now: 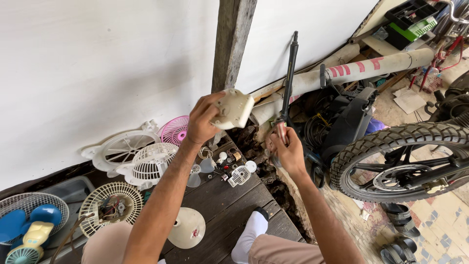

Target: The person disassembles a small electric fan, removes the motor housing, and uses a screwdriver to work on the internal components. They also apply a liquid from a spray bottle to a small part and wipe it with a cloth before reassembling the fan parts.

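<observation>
While my left hand [204, 119] clamps its fingers around the cream plastic housing [233, 109], raised before the wooden post [232, 44], my right hand [289, 151] grips the long black screwdriver [289, 78] upright just beside it. I judge I'm between screws; next the tip must tilt down and find the housing.

Bare forearms, a white sock [250, 233] and light pinkish-tan trousers [286, 250]
</observation>
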